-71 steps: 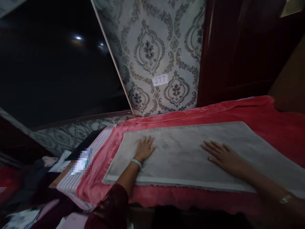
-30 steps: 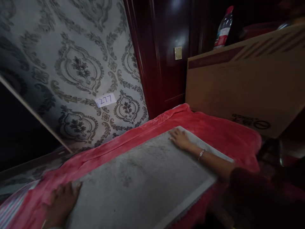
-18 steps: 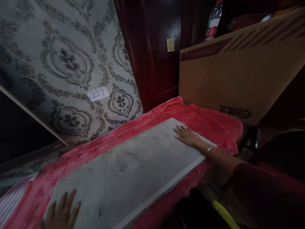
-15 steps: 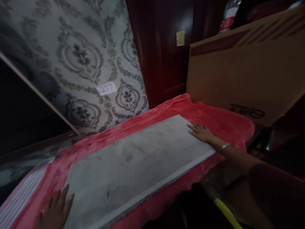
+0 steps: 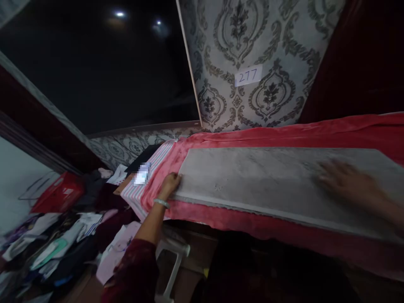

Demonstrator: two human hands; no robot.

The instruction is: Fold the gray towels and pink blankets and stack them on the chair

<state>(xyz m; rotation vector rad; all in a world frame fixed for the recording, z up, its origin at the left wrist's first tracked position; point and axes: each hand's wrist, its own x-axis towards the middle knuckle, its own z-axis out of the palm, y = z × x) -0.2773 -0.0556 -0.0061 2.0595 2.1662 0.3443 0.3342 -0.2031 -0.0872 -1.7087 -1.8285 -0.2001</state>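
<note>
Gray cloth (image 5: pixel 268 181) is laid flat, long side running left to right, on the red cover (image 5: pixel 227 216); red is left exposed along the far side, the near side and at the left end. A few dark marks are seen on the cloth, one small cluster near its left end. Left hand (image 5: pixel 171 184) is placed at the cloth's left end, near corner, fingers curled in, barely open; whether the edge is pinched or only touched cannot be told. Pale bracelet (image 5: pixel 161 203) is worn on that wrist, dark red sleeve (image 5: pixel 137 265) below it. Right hand (image 5: pixel 347 181) is held over the right part of the cloth, palm down, fingers extended, nothing seen gripped; it is blurred, so contact cannot be confirmed. Striped fabric (image 5: pixel 135 193) is seen left of the red cover, with a pixelated item (image 5: pixel 143 173) on it. Further left, mixed clothes (image 5: pixel 63 244) are heaped, with a red container (image 5: pixel 59 193) behind them. White stool (image 5: pixel 173 261) is partly seen below the left end of the cover. Behind, a large dark screen (image 5: pixel 94 75) is set beside patterned wallpaper (image 5: pixel 217 50), on which a paper label (image 5: pixel 248 75) marked 277 is stuck
</note>
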